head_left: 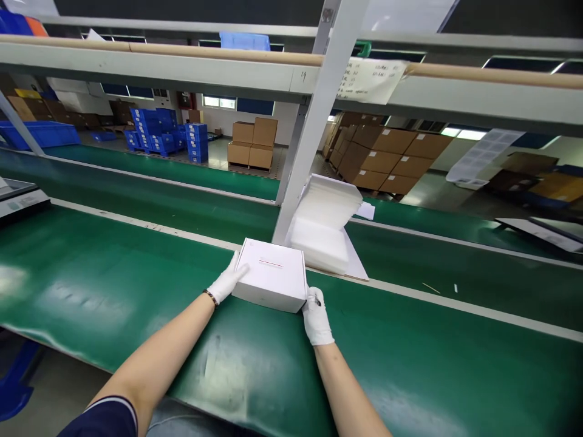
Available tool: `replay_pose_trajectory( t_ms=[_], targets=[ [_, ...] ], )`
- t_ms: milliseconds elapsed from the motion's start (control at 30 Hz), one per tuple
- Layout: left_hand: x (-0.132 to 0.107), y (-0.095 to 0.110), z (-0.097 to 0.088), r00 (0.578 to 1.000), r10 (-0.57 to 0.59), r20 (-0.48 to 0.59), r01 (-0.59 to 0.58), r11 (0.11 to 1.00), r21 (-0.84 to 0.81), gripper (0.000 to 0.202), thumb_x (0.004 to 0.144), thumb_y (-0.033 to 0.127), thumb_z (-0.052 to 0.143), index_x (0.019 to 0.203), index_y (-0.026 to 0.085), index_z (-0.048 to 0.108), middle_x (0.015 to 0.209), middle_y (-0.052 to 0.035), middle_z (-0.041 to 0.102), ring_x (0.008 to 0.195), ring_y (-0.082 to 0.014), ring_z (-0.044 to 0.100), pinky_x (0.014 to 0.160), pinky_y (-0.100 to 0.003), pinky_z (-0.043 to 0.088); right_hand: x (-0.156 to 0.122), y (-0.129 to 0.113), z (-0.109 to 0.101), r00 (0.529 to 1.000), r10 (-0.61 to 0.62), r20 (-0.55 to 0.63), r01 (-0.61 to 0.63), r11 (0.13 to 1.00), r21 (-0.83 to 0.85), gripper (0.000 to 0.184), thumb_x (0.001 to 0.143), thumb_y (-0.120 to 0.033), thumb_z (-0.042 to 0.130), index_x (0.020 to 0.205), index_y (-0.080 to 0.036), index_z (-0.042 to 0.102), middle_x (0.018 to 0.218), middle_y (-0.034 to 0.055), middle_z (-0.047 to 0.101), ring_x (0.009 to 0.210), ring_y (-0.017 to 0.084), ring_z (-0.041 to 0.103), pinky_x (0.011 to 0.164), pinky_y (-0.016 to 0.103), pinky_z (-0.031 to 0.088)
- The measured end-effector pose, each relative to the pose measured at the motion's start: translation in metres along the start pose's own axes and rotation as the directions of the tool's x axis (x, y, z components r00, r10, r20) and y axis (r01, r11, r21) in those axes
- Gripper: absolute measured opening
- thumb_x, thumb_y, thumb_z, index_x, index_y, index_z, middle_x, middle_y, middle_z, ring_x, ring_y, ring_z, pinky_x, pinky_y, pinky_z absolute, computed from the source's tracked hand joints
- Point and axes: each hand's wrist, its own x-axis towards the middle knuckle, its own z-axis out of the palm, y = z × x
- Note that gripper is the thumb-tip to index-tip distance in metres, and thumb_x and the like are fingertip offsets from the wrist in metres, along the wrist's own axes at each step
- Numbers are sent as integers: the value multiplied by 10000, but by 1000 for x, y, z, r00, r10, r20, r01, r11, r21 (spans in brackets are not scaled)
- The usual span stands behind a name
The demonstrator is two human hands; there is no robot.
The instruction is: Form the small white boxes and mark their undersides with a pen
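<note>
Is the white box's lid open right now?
No, the white box lies shut on the green belt, with the left hand and right hand at its sides.
</note>
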Motion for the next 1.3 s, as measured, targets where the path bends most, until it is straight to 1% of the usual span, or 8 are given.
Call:
replay_pose_trajectory(
  t_ms=[267, 333, 467, 567, 700, 867, 1067, 1300],
  targets=[
    [-85, -42, 8, 956, 294, -15, -275, 910, 310, 661, 931, 388, 466, 1547, 225, 294, 1646, -36, 143, 1511, -256, 160, 1242, -428, 165, -78, -33, -38, 998, 15, -58, -5, 986, 169, 405, 931, -629, 471, 884, -227, 478, 1013, 79, 659, 972, 240, 622, 833, 383, 500],
    [-97, -44, 6, 958, 284, -41, -255, 907, 335, 613, 941, 412, 459, 1517, 221, 367, 1642, -47, 170, 1510, -270, 166, 1241, -460, 157, -97, -46, -50, 1000, -8, 6, 7, 983, 184, 404, 943, -624, 469, 850, -231, 484, 883, 63, 675, 933, 246, 647, 817, 386, 515],
    [-95, -11, 8, 978, 127, 165, -130, 992, 6, 688, 969, 615, 320, 1500, 184, 401, 1586, -72, 335, 1481, -279, 268, 1238, -453, 183, -112, -89, -67, 944, -216, 251, 156, 959, 238, 435, 911, -673, 492, 910, -239, 517, 721, 22, 668, 607, 173, 608, 667, 337, 536],
    [-85, 12, 20, 873, 60, 485, 102, 949, -300, 844, 910, 763, 239, 1439, 154, 486, 1431, -101, 557, 1364, -313, 468, 1172, -462, 342, -90, -122, -77, 925, -295, 241, 239, 942, 235, 434, 923, -633, 508, 1064, -224, 547, 904, 89, 721, 533, 145, 568, 508, 285, 489],
    [-75, 12, 40, 737, 20, 675, 323, 868, -378, 1019, 788, 885, 309, 1434, 112, 465, 1378, -134, 597, 1335, -354, 493, 1137, -486, 374, -34, -146, -80, 930, -210, 301, 198, 978, 72, 503, 911, -654, 477, 947, -181, 641, 668, 32, 639, 527, 150, 558, 490, 268, 463],
    [-83, -2, 42, 769, 155, 620, 232, 837, -496, 924, 851, 837, 256, 1421, 154, 504, 1371, -96, 610, 1335, -347, 493, 1157, -477, 341, 3, -143, -63, 952, 33, 304, 9, 991, -136, 584, 741, -774, 556, 609, -205, 532, 422, -32, 452, 359, 117, 407, 363, 241, 321],
    [-110, -4, 19, 826, 231, 514, -17, 922, -387, 868, 906, 770, 107, 1458, 215, 482, 1451, -69, 537, 1423, -243, 393, 1201, -426, 258, -5, -139, -53, 970, -24, 243, 77, 974, -213, 621, 697, -834, 537, 563, -232, 462, 468, -24, 465, 437, 146, 464, 476, 284, 411],
    [-119, -1, 14, 833, 237, 500, -71, 942, -328, 844, 896, 793, 175, 1504, 252, 401, 1519, -18, 457, 1431, -218, 374, 1188, -360, 242, -4, -138, -52, 956, -19, 294, 106, 954, -282, 597, 739, -807, 526, 553, -249, 425, 441, -28, 450, 441, 156, 437, 472, 290, 380]
  ],
)
